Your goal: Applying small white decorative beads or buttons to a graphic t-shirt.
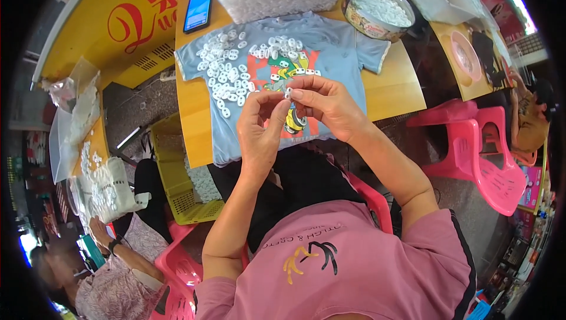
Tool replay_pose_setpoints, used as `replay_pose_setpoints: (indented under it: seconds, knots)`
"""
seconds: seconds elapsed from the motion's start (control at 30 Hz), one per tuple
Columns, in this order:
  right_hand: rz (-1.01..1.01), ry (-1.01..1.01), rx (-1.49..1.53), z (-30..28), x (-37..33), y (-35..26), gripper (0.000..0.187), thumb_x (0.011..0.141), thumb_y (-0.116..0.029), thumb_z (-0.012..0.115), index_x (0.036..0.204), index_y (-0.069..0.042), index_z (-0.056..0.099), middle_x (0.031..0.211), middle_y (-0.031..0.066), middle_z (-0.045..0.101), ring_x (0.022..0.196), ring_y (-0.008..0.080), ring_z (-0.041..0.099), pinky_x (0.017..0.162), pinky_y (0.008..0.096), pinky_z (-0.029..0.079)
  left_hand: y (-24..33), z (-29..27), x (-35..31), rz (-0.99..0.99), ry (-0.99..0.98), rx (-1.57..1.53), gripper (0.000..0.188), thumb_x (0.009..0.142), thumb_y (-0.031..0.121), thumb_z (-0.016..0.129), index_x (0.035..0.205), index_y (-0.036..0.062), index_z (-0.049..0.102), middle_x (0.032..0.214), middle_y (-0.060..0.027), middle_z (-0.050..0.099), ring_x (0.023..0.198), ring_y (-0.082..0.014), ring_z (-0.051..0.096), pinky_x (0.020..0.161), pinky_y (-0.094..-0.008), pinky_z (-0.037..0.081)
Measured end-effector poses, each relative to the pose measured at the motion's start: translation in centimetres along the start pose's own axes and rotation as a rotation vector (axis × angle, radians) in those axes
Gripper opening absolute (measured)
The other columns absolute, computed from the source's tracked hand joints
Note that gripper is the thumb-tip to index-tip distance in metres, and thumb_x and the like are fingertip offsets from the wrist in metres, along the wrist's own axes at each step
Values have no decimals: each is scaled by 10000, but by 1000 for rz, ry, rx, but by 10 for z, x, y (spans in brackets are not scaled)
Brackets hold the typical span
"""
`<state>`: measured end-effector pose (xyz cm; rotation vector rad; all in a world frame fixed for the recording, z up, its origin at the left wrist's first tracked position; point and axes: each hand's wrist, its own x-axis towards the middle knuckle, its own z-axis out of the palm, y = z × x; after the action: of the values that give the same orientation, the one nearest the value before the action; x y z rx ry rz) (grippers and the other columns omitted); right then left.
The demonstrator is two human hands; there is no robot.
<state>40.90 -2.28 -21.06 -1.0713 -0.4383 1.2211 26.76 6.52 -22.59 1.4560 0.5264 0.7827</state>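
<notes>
Fingertips of both hands meet over a grey-blue T-shirt (348,81) spread on a wooden table. Between them is a small white oval plastic piece with two holes (288,93). My left hand (260,132) pinches it from the left with thumb and forefinger. My right hand (331,106) grips it from the right, its fingertips partly covering the piece. A loose pile of similar white pieces (223,87) lies on the shirt to the left, and a smaller cluster (282,45) lies beyond my hands, over the shirt's colourful print.
At the table's far side stand a clear tub (277,3) and a round bucket (377,10), both full of white pieces, and a phone (197,12). A yellow crate (177,187) sits lower left. Pink chairs (466,143) stand right. Other people sit at both sides.
</notes>
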Motion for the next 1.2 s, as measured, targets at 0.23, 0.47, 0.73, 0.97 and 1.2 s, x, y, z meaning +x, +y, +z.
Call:
replay_pose_setpoints:
  seconds: [0.23, 0.47, 0.73, 0.97, 1.2]
  knots:
    - [-105, 25, 5, -6, -12, 9, 196, 901, -145, 676, 1051, -19, 659, 912, 19, 652, 780, 93, 600, 698, 238, 506, 1, 8, 5, 60, -23, 7, 118, 902, 37, 650, 992, 5, 581, 919, -31, 572, 785, -74, 578, 673, -216, 480]
    - [-213, 9, -173, -9, -25, 11, 180, 898, -150, 686, 976, 10, 666, 825, 14, 641, 728, 63, 575, 622, 221, 472, 8, 10, 0, 135, -124, 156, 98, 900, 15, 639, 978, -3, 582, 930, -48, 572, 783, -96, 587, 683, -220, 488]
    - [-336, 212, -233, -3, -44, 31, 139, 900, -119, 679, 976, -4, 656, 870, 21, 652, 716, 70, 590, 600, 205, 484, -3, 21, -14, 238, -44, 228, 178, 843, -81, 649, 1001, -9, 609, 970, -86, 619, 806, -133, 607, 700, -247, 507]
    - [-831, 237, -841, -8, -49, 26, 107, 853, -27, 684, 938, 9, 629, 958, 107, 627, 697, 128, 607, 576, 239, 485, -3, 21, -17, 286, -113, 249, 251, 800, -127, 643, 1022, -10, 632, 1008, -106, 634, 848, -169, 625, 723, -275, 520]
    - [-545, 39, -937, -27, -52, 5, 99, 862, -68, 677, 871, 11, 618, 928, 82, 610, 750, 148, 596, 605, 267, 481, -6, 9, -17, 160, -312, 217, 238, 824, -98, 636, 1042, -4, 630, 1005, -101, 638, 872, -174, 640, 738, -278, 522]
